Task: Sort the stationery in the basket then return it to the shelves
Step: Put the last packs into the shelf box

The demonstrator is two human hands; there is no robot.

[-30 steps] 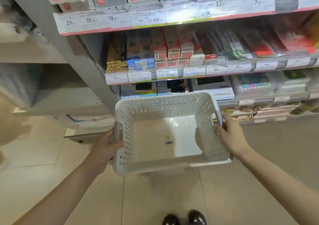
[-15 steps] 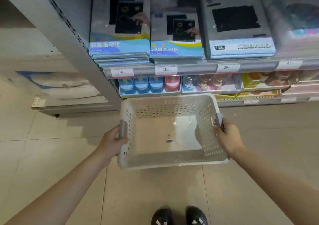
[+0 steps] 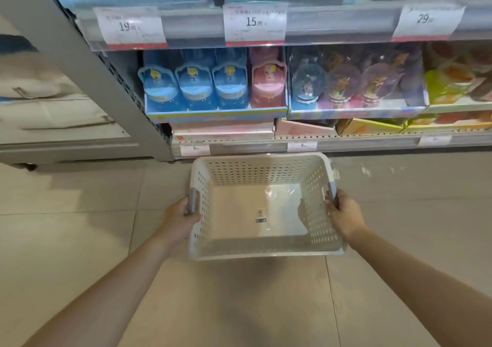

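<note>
Below the bottom shelf [image 3: 330, 144], above the floor, hangs the white basket [image 3: 262, 253], level because the left hand [image 3: 179, 220] and right hand [image 3: 344, 217] each clamp a grey side handle; it holds no stationery, probably all reshelved.

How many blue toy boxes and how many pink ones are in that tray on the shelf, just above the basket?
Blue toy boxes: 3
Pink toy boxes: 1
Total: 4, side by side in one display tray, pink at the right end.
</note>
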